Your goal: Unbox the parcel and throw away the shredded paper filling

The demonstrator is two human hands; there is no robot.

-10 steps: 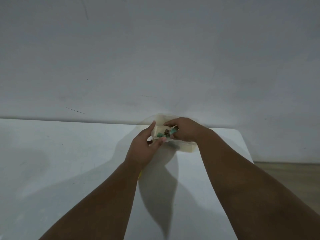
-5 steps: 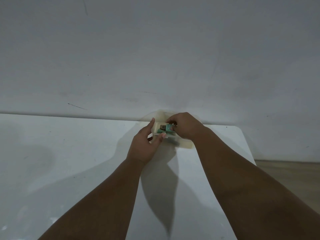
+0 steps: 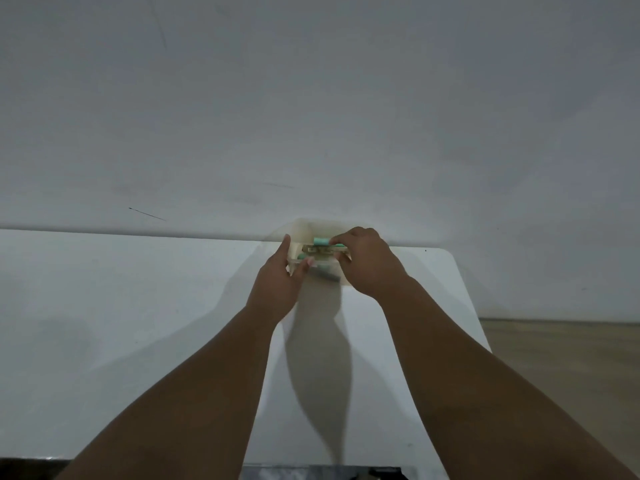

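A small pale cream box stands open on the far edge of the white table, against the wall. Teal and brown items show inside it; whether they are paper filling or contents I cannot tell. My left hand grips the box's near left corner, thumb raised along its side. My right hand reaches over the right part of the box, its fingers closed on the teal and brown items.
A plain grey wall rises right behind the table. The table's right edge drops to a wooden floor. A dark object lies at the bottom edge of view.
The view has shifted down a little. My right hand's fingers have moved from the front of the box up onto the teal and brown items; my left hand keeps its grip on the corner.
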